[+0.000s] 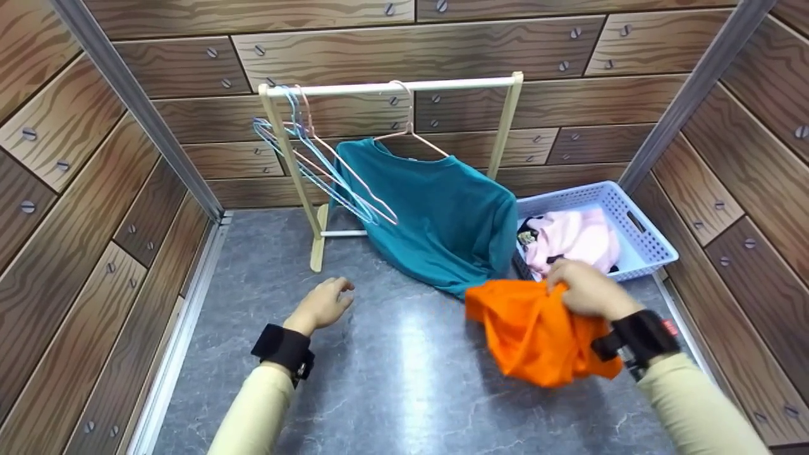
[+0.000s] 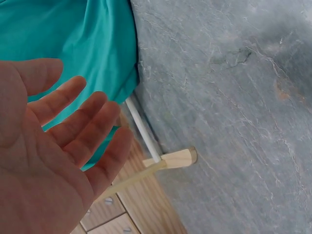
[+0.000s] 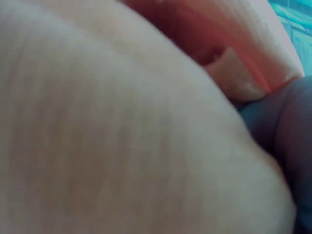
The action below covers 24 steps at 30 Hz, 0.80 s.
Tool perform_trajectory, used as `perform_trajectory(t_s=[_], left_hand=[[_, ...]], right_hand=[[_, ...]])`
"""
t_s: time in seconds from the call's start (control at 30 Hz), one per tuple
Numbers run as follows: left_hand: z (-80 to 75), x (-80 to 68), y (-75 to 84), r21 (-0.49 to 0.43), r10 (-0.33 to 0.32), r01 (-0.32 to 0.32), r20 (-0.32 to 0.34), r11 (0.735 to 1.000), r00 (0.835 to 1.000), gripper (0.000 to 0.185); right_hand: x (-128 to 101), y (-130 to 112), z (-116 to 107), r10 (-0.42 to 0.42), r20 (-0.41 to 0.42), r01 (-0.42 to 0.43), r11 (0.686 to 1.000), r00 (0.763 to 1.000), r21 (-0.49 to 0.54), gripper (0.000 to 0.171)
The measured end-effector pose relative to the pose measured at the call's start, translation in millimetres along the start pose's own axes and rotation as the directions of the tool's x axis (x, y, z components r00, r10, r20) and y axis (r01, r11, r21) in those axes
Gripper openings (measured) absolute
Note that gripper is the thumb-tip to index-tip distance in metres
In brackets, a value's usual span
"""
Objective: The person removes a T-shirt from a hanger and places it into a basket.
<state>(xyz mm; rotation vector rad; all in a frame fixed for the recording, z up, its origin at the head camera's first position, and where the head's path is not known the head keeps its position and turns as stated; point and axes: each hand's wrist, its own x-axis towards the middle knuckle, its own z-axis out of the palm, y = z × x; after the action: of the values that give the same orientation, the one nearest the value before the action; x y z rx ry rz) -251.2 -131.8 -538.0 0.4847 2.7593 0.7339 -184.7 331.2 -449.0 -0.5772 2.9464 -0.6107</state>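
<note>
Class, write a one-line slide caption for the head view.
Right hand grips an orange garment beside the laundry basket; left hand open near the teal shirt.

A grey marbled floor (image 1: 392, 379) bears a wooden clothes rack (image 1: 319, 237) and a blue basket (image 1: 651, 243)

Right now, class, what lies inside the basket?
The basket holds a pink garment with a dark item beside it. The right hand and pink garment cover whatever lies deeper.
</note>
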Motion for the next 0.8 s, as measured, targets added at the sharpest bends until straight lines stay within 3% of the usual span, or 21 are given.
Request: perform_trajectory(t_s=[0.17, 0.3, 0.37, 0.53, 0.67, 0.73, 0.77, 0.8], left_hand=[[-0.7, -2.1, 1.0, -0.016, -0.005, 0.005, -0.005, 1.000, 1.000, 0.026], [0.5, -5.2, 3.4, -0.039, -0.004, 0.004, 0.001, 0.999, 1.000, 0.027], [0.1, -5.0, 3.7, -0.047, -0.001, 0.001, -0.004, 0.999, 1.000, 0.026], [3.1, -6.6, 3.4, -0.071, 0.002, -0.003, -0.016, 0.997, 1.000, 0.024], [8.8, -10.0, 2.2, -0.096, 0.015, -0.017, -0.024, 0.995, 1.000, 0.024], [12.3, -12.6, 0.7, -0.107, 0.026, -0.029, -0.025, 0.994, 0.999, 0.024], [14.2, -13.8, -0.3, -0.111, 0.031, -0.034, -0.025, 0.993, 0.999, 0.024], [16.0, -15.1, -1.4, -0.112, 0.036, -0.038, -0.024, 0.993, 0.999, 0.024]], right_hand=[[9.3, 10.5, -43.8, 0.111, -0.092, -0.120, 0.988, 0.990, -0.101, 0.029], [18.5, 23.9, -77.6, 0.229, -0.237, -0.269, 0.951, 0.944, -0.153, 0.029], [27.7, 31.4, -94.1, 0.307, -0.307, -0.360, 0.923, 0.901, -0.132, 0.028], [53.3, 50.3, -123.8, 0.438, -0.497, -0.506, 0.862, 0.749, -0.003, 0.030], [72.0, 74.0, -114.6, 0.465, -0.626, -0.523, 0.846, 0.626, 0.105, 0.033], [79.4, 88.9, -94.2, 0.479, -0.642, -0.509, 0.846, 0.599, 0.157, 0.032], [81.8, 96.5, -80.8, 0.489, -0.635, -0.498, 0.847, 0.597, 0.184, 0.032], [83.4, 104.0, -66.2, 0.500, -0.613, -0.496, 0.846, 0.611, 0.196, 0.031]])
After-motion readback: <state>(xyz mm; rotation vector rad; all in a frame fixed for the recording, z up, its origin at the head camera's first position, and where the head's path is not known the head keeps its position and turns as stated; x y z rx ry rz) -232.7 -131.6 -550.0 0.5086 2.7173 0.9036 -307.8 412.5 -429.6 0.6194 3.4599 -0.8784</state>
